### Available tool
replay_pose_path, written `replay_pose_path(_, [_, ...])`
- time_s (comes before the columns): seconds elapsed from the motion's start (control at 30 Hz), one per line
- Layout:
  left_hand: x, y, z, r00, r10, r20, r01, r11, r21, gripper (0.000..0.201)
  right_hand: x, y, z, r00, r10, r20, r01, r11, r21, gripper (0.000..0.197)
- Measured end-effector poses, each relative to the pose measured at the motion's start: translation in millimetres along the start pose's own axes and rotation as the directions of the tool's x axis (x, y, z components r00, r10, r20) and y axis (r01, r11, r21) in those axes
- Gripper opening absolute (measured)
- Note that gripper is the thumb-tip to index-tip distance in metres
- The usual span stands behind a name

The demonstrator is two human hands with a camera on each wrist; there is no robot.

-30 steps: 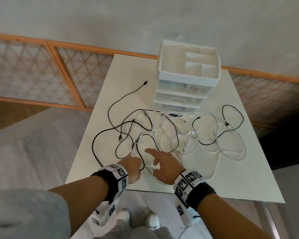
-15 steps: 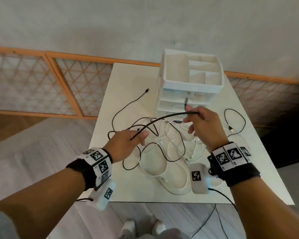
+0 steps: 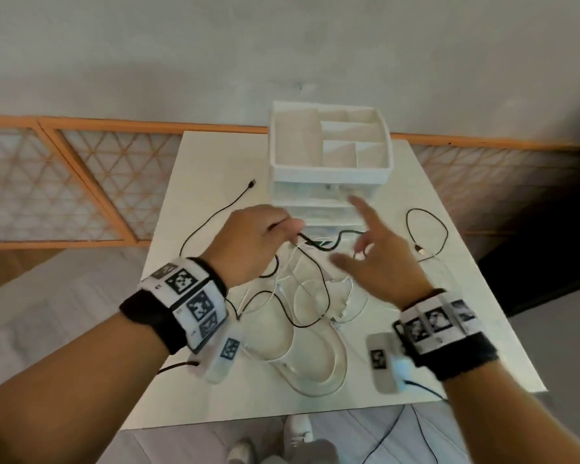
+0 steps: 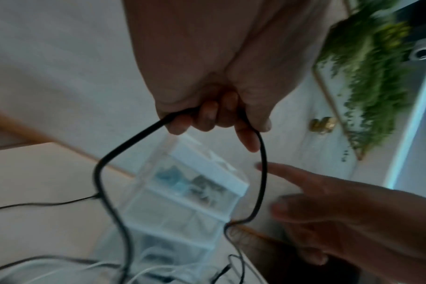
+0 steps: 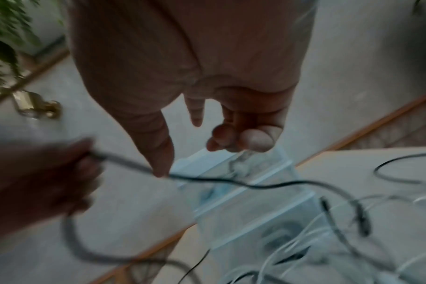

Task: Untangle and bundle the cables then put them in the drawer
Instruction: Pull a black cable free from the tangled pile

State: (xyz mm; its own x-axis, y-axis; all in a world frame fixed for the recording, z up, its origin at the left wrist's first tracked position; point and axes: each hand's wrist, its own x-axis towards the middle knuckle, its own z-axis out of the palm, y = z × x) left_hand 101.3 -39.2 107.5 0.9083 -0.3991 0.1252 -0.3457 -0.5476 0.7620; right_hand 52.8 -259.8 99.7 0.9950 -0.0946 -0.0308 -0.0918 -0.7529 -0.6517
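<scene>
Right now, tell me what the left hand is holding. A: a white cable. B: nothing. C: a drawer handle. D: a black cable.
D: in the left wrist view the left hand has its fingers curled round a black cable that loops down from both sides of the fist toward the tangle on the table.

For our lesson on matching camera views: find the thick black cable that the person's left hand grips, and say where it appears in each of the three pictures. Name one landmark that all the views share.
Head: thick black cable runs from the left hand at centre, before the drawer unit.
Left wrist: it loops down from the curled fingers, centre.
Right wrist: it crosses the middle, left to right.
Shared landmark: the drawer unit, in all three.
</scene>
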Motion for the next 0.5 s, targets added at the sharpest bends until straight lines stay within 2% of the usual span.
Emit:
replay_pose_path(0.07, [16.7,29.0,18.5,0.998,0.056,-0.01,-0.056,0.998,0.023,0.034,1.1,-11.0,18.3,0.998,-0.034,0.048,0.033,0.999,0.012,0.027])
replay_pose_path(0.1, [21.5,39.3,25.2,0.997,0.071,-0.016,-0.07,0.997,0.025,0.034,5.2,-10.1,22.3,0.999,-0.013,0.049,0.012,1.0,0.023,0.024])
replay_pose_path(0.17, [25.0,44.8,33.7,0.999,0.041,0.014,-0.041,0.999,0.019,0.032,14.5,0.0,13.8,0.996,0.084,0.02,-0.085,0.995,0.058,0.045])
replay_pose_path(0.23, [22.3,29.4,38.6,0.997,-0.048,0.065,0.048,0.999,-0.004,0.037,27.3,19.4,-11.8,0.98,0.188,-0.068,-0.178,0.976,0.125,0.045])
replay_pose_path(0.3, [13.3,9.2,42.5,0.982,-0.151,0.112,0.154,0.988,-0.022,0.045,42.7,43.9,-42.6,0.946,0.269,-0.178,-0.216,0.938,0.27,0.04])
replay_pose_path(0.37, [2.6,-7.8,47.7,0.959,-0.242,0.147,0.242,0.97,0.017,0.047,54.9,56.5,-69.9,0.918,0.301,-0.259,-0.198,0.913,0.357,0.035])
replay_pose_path(0.5, [-10.6,-37.5,52.7,0.924,-0.351,0.15,0.339,0.936,0.098,0.037,70.6,61.7,-105.3,0.863,0.27,-0.427,-0.027,0.868,0.496,0.019])
